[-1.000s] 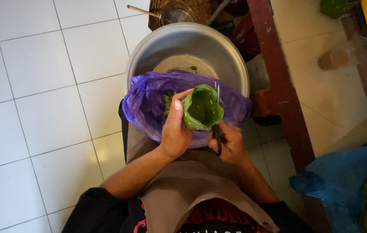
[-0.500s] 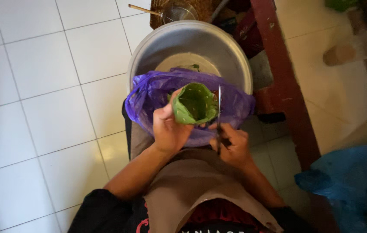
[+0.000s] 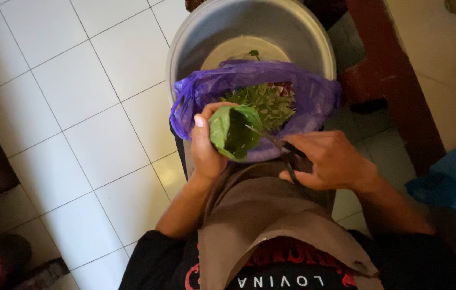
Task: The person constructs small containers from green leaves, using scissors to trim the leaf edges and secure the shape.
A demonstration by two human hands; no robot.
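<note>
My left hand (image 3: 205,147) grips a green leaf folded into a small cup (image 3: 232,131), its open mouth facing me. My right hand (image 3: 329,161) holds black-handled scissors (image 3: 281,147), and the blades reach into the rim of the leaf cup. Both hands work above my lap, just over a purple plastic bag (image 3: 303,91) that holds several green leaf trimmings (image 3: 263,102).
A large metal basin (image 3: 206,40) stands on the white tiled floor (image 3: 78,107) behind the bag. A dark red wooden post (image 3: 399,70) runs along the right. A blue plastic bag (image 3: 453,182) lies at the right edge. A dark object sits at the far left.
The scissors have swung from upright beside the cup to lying across it, blades at the rim. My right hand has shifted right. The leaf trimmings in the bag now show, and the view has tilted.
</note>
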